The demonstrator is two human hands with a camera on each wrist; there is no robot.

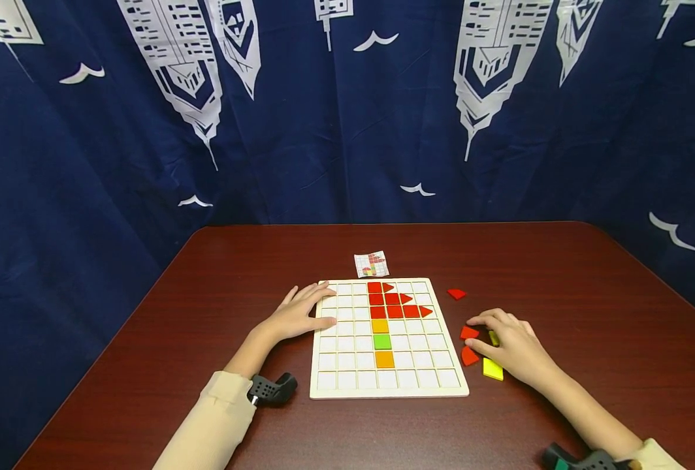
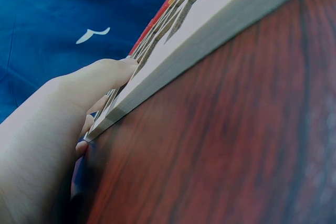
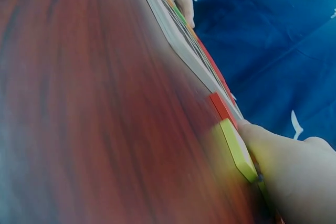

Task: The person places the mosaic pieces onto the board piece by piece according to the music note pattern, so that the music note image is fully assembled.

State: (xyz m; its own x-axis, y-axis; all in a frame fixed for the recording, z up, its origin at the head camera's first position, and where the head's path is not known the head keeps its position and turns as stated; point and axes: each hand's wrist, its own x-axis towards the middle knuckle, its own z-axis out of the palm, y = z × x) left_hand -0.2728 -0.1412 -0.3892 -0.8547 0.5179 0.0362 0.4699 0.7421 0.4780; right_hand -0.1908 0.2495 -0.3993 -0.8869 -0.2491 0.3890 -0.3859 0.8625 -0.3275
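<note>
A white gridded board (image 1: 347,382) lies on the table, seen edge-on in both wrist views. Red squares and triangles (image 1: 393,299) form three rows in its upper part, above an orange square (image 1: 379,326), a green square (image 1: 382,341) and another orange square (image 1: 385,359). My left hand (image 1: 294,315) rests on the board's left edge, fingers extended. Right of the board, my right hand (image 1: 509,346) is low over loose pieces. A red piece (image 1: 469,333) lies between its thumb and index finger; whether they pinch it is unclear. Near the thumb are another red piece (image 1: 469,356) and a yellow piece (image 1: 492,369).
A small printed card (image 1: 371,264) with a coloured pattern lies behind the board. One red piece (image 1: 456,294) sits apart, beyond the right hand. Another yellow piece (image 1: 493,337) is partly hidden under that hand. A dark blue curtain (image 1: 300,163) hangs behind the brown table (image 1: 253,254).
</note>
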